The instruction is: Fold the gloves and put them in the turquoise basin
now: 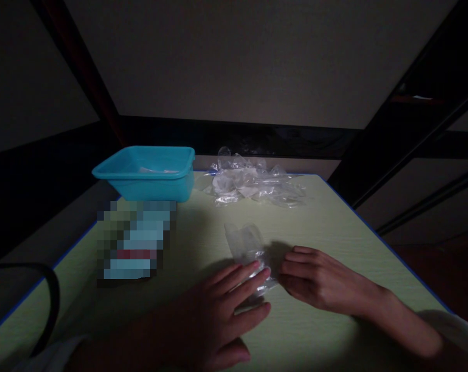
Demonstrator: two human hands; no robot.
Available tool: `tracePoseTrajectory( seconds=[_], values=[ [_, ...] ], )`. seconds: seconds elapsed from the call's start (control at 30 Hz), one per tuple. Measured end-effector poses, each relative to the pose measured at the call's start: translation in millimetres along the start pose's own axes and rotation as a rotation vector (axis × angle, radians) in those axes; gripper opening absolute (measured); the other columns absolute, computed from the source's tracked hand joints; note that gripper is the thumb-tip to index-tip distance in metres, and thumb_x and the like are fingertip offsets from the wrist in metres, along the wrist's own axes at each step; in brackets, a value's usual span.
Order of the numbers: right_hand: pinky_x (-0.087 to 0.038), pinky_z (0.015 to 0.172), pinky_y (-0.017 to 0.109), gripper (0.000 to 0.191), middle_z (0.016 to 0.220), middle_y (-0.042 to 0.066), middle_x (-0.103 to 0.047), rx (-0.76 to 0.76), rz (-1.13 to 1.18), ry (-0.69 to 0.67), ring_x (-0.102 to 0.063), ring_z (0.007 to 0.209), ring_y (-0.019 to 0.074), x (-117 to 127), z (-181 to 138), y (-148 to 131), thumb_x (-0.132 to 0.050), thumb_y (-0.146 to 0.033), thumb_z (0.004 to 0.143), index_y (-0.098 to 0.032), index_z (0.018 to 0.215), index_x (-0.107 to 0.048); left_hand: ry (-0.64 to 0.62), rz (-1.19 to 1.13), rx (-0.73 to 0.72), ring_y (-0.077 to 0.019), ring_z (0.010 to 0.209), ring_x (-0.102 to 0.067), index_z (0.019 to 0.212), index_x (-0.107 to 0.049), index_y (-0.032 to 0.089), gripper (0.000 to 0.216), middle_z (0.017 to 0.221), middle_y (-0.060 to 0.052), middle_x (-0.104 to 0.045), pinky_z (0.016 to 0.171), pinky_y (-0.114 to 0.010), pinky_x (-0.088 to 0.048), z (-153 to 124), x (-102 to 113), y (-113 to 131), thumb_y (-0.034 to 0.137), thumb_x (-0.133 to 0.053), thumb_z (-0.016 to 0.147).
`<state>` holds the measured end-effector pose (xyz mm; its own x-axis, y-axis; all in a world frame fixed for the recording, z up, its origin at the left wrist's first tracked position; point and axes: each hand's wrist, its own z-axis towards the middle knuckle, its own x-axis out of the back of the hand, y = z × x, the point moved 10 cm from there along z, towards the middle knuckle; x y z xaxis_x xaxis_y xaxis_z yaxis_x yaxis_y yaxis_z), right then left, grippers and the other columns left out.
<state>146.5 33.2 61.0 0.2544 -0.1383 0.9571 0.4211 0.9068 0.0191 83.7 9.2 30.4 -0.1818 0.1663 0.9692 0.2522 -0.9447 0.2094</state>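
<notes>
A thin clear plastic glove [245,242] lies on the table in front of me, its rounded, finger-like lobes pointing away. My left hand [234,305] rests over its near part, fingers spread and nearly flat, fingertips on the plastic. At the glove's right edge is my right hand [311,276], closed with its fingers curled under. The plastic runs up to those fingers, though the fingertips themselves are hidden. Farther back sits a loose heap of similar crumpled clear plastic gloves [257,183], with some whitish pieces among them.
A blue plastic basin [152,186] stands at the table's back left, something pale inside. Nearer me is a blurred-out rectangular object [144,237]. The pale green table [334,227] has a blue edge, and a wall rises behind it. A dark strap or cable [53,294] curves at the left.
</notes>
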Motion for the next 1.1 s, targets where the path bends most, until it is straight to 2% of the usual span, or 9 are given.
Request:
tracePoseTrajectory(
  seconds=[0.13,0.3,0.5,0.57,0.63,0.77,0.93,1.0,1.1],
  values=[
    [-0.031,0.056,0.031,0.036,0.064,0.001,-0.055,0.007,0.013,-0.006,-0.041,0.060,0.0139,-1,0,0,-0.039,-0.015,0.094,-0.016,0.064,-0.059,0.012,0.033,0.008,-0.0345,0.131,-0.032,0.120,-0.052,0.012,0.048,0.140,-0.021,-0.039,0.101,-0.049,-0.036,1,4,1,0.046,-0.050,0.085],
    [-0.031,0.057,0.032,0.034,0.065,0.000,-0.055,0.007,0.010,-0.011,-0.041,0.061,0.0142,-3,-1,1,-0.042,-0.013,0.092,-0.017,0.061,-0.056,0.039,0.081,-0.009,-0.0326,0.125,-0.042,0.112,-0.057,0.011,0.043,0.133,-0.018,-0.049,0.098,-0.045,-0.039,1,6,2,0.043,-0.054,0.083],
    [-0.031,0.057,0.031,0.033,0.065,0.001,-0.054,0.016,0.005,-0.044,-0.041,0.060,0.0142,-4,-2,0,-0.042,-0.013,0.092,-0.017,0.062,-0.056,0.219,0.112,-0.031,-0.0268,0.115,-0.050,0.093,-0.063,0.011,0.033,0.123,-0.013,-0.059,0.095,-0.038,-0.041,-6,13,8,0.041,-0.054,0.083],
    [-0.031,0.057,0.031,0.034,0.064,0.000,-0.053,0.010,-0.007,-0.047,-0.041,0.060,0.0143,-4,-2,0,-0.041,-0.015,0.093,-0.017,0.062,-0.056,0.209,0.100,-0.030,-0.0259,0.114,-0.051,0.089,-0.063,0.013,0.029,0.122,-0.011,-0.060,0.094,-0.038,-0.041,-6,12,9,0.040,-0.053,0.084],
    [-0.032,0.057,0.031,0.034,0.063,0.000,-0.053,0.010,-0.019,-0.052,-0.042,0.060,0.0143,-5,-2,0,-0.042,-0.015,0.092,-0.017,0.062,-0.056,0.144,0.069,-0.024,-0.0262,0.112,-0.053,0.092,-0.063,0.012,0.030,0.123,-0.013,-0.060,0.093,-0.037,-0.042,-4,10,9,0.039,-0.052,0.084],
    [-0.034,0.060,0.032,0.030,0.065,0.001,-0.055,0.013,-0.006,-0.076,-0.044,0.062,0.0149,-7,-4,0,-0.044,-0.015,0.090,-0.017,0.063,-0.058,0.095,-0.020,0.043,-0.0276,0.115,-0.052,0.117,-0.054,0.007,0.046,0.126,-0.017,-0.056,0.094,-0.039,-0.044,0,10,0,0.040,-0.050,0.086],
    [-0.039,0.059,0.033,0.026,0.065,0.004,-0.058,-0.011,0.212,-0.035,-0.049,0.063,0.0171,-1,-5,6,-0.041,-0.015,0.085,-0.015,0.071,-0.063,0.117,-0.085,0.088,-0.0269,0.116,-0.050,0.115,-0.055,0.010,0.042,0.127,-0.016,-0.056,0.096,-0.039,-0.042,0,8,-6,0.039,-0.051,0.086],
    [-0.044,0.065,0.034,0.024,0.076,0.008,-0.063,-0.031,0.328,0.004,-0.054,0.071,0.0182,4,-4,11,-0.041,-0.017,0.086,-0.012,0.085,-0.065,0.115,-0.086,0.091,-0.0270,0.116,-0.051,0.113,-0.056,0.010,0.040,0.126,-0.015,-0.056,0.096,-0.039,-0.042,0,8,-5,0.039,-0.052,0.085],
    [-0.042,0.091,0.042,0.035,0.116,0.014,-0.062,-0.032,0.383,-0.071,-0.050,0.112,0.0227,0,-3,12,-0.047,-0.026,0.088,-0.010,0.118,-0.055,0.094,-0.077,0.096,-0.0274,0.114,-0.052,0.112,-0.057,0.010,0.039,0.125,-0.015,-0.057,0.094,-0.040,-0.043,1,8,-4,0.038,-0.053,0.085]
  ],
)
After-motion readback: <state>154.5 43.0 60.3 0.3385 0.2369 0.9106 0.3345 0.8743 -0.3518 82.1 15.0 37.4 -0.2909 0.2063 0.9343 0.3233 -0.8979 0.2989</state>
